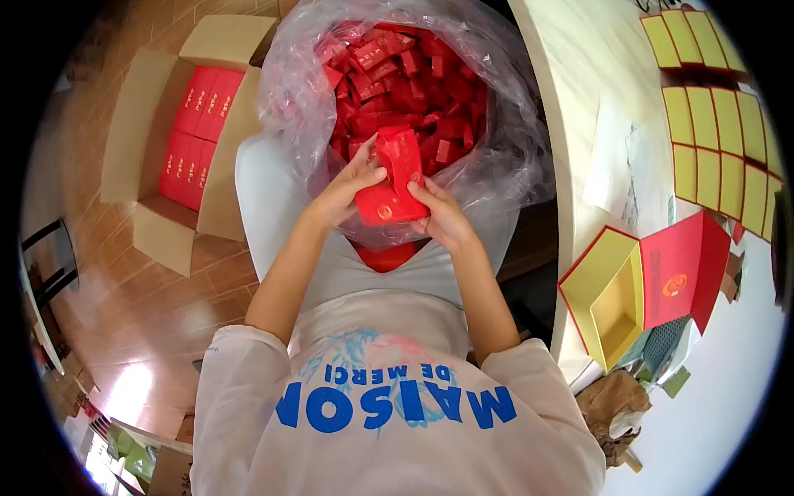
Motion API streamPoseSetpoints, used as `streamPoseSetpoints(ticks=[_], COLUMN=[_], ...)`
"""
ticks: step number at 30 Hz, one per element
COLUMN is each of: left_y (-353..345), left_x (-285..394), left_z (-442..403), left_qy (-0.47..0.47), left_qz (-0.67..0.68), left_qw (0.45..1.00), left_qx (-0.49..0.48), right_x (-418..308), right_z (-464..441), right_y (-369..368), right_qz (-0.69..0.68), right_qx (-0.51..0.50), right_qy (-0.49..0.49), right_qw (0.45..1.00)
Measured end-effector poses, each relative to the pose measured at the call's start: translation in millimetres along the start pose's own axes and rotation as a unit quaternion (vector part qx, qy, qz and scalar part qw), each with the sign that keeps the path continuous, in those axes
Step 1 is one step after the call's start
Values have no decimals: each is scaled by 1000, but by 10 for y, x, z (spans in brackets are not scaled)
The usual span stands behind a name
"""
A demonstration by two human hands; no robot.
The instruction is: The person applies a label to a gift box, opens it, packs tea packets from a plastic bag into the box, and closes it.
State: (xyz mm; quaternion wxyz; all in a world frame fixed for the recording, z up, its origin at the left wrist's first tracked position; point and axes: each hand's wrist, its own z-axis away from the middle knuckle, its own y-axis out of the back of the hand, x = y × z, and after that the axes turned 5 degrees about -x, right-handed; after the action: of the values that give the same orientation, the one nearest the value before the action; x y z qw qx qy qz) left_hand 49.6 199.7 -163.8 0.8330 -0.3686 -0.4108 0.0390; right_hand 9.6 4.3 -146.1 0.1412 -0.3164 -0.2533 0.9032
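Both hands meet over my lap around red folded pieces with gold print (387, 205). My left hand (351, 188) grips them from the left, its thumb across the upper piece. On the right, my right hand (440, 215) pinches their edge between thumb and fingers. One piece stands upward and another lies below it; whether they are joined I cannot tell. Just beyond the hands, a clear plastic bag (289, 78) stands open, filled with many small red packets (405, 83).
An open cardboard box (128, 124) with red boxes (194, 136) is on the floor at left. At right, a pale table (579, 165) bears yellow-lined boxes (715, 120), a paper sheet (612, 165) and an open red box (616, 306). Crumpled brown paper (612, 413) lies below.
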Motion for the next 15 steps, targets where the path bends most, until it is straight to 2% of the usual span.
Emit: streamPoseSetpoints(ticks=[1, 5, 7, 8, 10, 12, 13, 15], left_y=[-32, -203, -289, -258, -125, 13, 59, 54], left_x=[25, -13, -10, -28, -76, -96, -114, -146], left_z=[14, 64, 83, 60, -1, -4, -12, -16], left_qy=[-11, 29, 18, 17, -58, -90, -117, -141], left_qz=[58, 58, 35, 35, 10, -35, -80, -107], left_qw=[994, 990, 999, 999, 992, 986, 977, 970], left_qx=[-89, -126, -2, -2, 114, 139, 158, 164], right_x=[30, 182, 201, 243, 262, 235, 287, 444], right_z=[61, 214, 262, 262, 241, 200, 147, -5], right_y=[27, -33, -8, 74, 102, 71, 116, 227], right_qz=[-30, -35, -30, -28, -24, -209, -209, -314], right_qx=[-37, -40, -6, 27, 55, 182, 182, 159], right_qy=[-29, -63, -76, -71, -69, 2, 1, 58], right_qw=[998, 997, 997, 997, 996, 961, 961, 934])
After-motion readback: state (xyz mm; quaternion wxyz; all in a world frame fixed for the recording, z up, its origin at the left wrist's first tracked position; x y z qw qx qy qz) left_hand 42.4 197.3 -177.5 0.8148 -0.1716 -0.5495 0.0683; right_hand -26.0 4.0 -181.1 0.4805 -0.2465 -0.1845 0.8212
